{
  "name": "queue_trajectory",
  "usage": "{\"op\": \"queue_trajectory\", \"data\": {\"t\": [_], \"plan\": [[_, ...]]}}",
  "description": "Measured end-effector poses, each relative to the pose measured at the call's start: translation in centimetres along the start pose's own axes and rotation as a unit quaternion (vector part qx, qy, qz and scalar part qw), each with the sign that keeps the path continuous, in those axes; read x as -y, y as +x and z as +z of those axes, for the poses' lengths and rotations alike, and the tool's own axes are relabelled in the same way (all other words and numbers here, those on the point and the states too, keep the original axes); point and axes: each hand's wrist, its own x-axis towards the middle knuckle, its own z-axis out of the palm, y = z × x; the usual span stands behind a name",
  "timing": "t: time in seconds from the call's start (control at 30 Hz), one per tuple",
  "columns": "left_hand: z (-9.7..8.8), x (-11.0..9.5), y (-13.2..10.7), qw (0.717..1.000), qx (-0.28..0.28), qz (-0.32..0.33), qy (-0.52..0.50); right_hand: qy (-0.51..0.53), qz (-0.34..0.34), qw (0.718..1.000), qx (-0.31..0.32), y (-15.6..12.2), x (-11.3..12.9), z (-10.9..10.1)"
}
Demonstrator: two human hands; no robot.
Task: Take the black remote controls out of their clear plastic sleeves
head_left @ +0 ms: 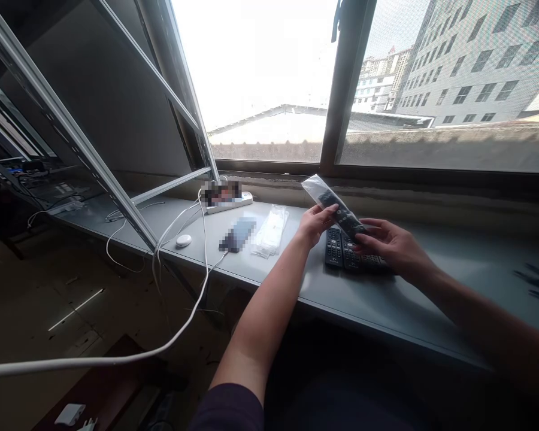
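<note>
Both my hands hold one black remote control (344, 216) that lies partly inside a clear plastic bag (317, 187), tilted up toward the window. My left hand (315, 222) grips the bag and the remote's upper part. My right hand (386, 242) pinches the remote's lower end. Under them, several more black remotes (341, 254) lie side by side on the grey table (431, 299).
A stack of empty clear bags (272, 230) and a phone (238, 234) on a white cable lie left of the remotes. A power strip (228, 200) and a white puck (183, 240) sit farther left. A metal rack frame (94, 149) slants across the left. The window is right behind.
</note>
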Motion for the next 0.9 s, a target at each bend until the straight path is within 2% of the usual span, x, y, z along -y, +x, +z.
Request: {"op": "queue_trajectory", "data": {"t": [0.17, 0.3, 0.53, 0.7, 0.9], "plan": [[-0.38, -0.01, 0.42, 1.000, -0.011, 0.014, -0.025, 0.032, -0.002, 0.999, 0.016, -0.17, 0.63, 0.22], [-0.52, -0.10, 0.52, 0.999, -0.020, 0.020, -0.029, -0.002, -0.013, 1.000, 0.020, -0.10, 0.46, -0.21], [-0.36, 0.14, 0.31, 1.000, 0.001, 0.019, -0.011, -0.021, -0.021, 1.000, 0.010, -0.15, 0.73, -0.21], [-0.28, 0.26, 0.02, 0.999, 0.036, 0.004, 0.007, -0.028, -0.029, 0.999, -0.015, -0.20, 1.01, -0.11], [-0.40, 0.69, -0.31, 0.993, 0.097, -0.006, 0.064, -0.041, -0.025, 0.999, -0.007, -0.38, 1.19, 0.08]]}}
